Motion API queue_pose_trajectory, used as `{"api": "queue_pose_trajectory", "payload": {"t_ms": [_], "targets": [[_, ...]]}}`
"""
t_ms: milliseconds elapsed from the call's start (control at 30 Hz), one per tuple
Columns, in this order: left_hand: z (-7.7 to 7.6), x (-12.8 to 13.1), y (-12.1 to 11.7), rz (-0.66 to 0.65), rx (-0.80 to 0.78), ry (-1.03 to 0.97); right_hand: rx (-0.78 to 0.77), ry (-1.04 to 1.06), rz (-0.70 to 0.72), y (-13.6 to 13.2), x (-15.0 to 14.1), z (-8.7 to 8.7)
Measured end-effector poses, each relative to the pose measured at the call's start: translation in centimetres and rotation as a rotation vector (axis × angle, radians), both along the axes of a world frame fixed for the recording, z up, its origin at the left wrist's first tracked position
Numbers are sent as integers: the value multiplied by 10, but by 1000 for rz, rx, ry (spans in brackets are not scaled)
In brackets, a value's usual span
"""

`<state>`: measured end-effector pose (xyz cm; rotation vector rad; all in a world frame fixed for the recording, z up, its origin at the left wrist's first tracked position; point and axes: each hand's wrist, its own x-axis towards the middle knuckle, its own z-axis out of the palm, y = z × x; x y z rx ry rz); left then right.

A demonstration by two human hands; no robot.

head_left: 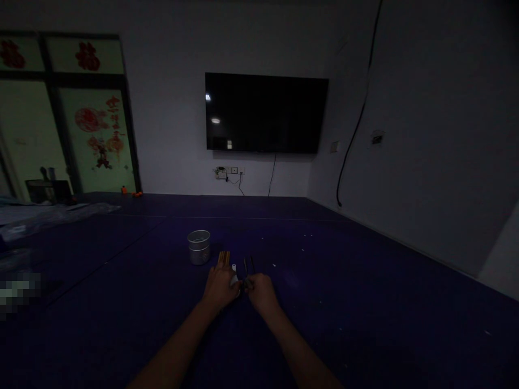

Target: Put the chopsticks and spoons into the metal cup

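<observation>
On the purple-blue surface, my left hand [221, 286] curls over a bundle of brown chopsticks [224, 257]; their far ends stick out past my fingers. A white utensil with a hole in its narrow end [234, 274] lies beside my left thumb, partly covered. Close by on the right, my right hand [258, 292] is closed on two dark, slim utensils [248, 265] that point away from me; their near ends are hidden. Both hands almost touch. Left of them stands an upright silver metal cup [199, 247] with small holes in its lower side.
Clear plastic wrapping [60, 216] lies at the far left. Small white scraps [274, 265] dot the surface on the right. Small orange items [137, 194] sit at the back edge. A television [265, 113] hangs on the wall, and a black cable [357, 127] runs down at right.
</observation>
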<state>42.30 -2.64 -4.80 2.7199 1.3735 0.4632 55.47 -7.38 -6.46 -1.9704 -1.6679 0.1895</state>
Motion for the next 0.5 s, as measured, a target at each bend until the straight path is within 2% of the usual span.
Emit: {"api": "queue_pose_trajectory", "payload": {"t_ms": [500], "targets": [[-6,0,6,2,-15,-7,-38,-87,33,-4,-4,2]]}}
